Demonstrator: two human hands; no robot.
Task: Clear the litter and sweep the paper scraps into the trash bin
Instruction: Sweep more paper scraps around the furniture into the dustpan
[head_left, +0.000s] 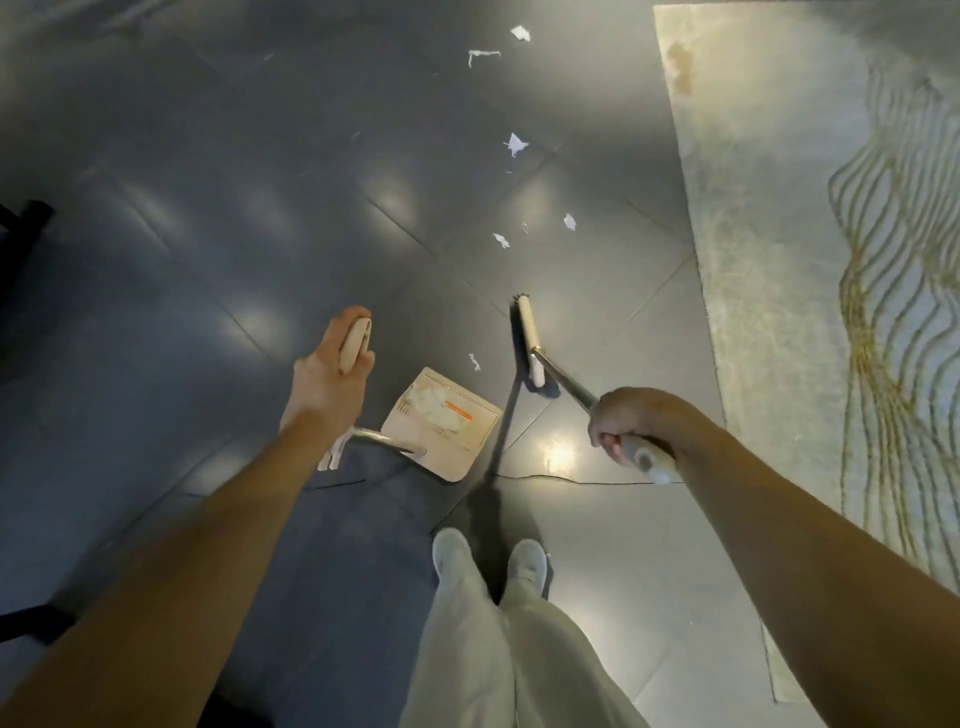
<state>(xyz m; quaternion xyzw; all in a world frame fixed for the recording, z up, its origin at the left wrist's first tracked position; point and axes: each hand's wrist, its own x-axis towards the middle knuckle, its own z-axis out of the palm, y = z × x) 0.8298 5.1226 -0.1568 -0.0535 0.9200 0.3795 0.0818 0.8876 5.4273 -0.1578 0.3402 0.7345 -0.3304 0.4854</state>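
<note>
Your left hand (332, 374) is gripping the dustpan handle (355, 345), fingers curled round it. The dustpan (441, 423) is sitting at frame centre, carrying white litter. Your right hand (628, 421) is clenching the broom (531, 340) shaft, with the head lying just right of the pan. Paper scraps (514, 144) are lying scattered on the floor (208, 208) toward upper centre, left of the rug (779, 208).

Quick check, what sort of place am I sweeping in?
Likely an indoor room, perhaps a lounge: glossy dark grey floor tiles, a pale rug with gold wavy lines, round lamp reflections on the floor.
</note>
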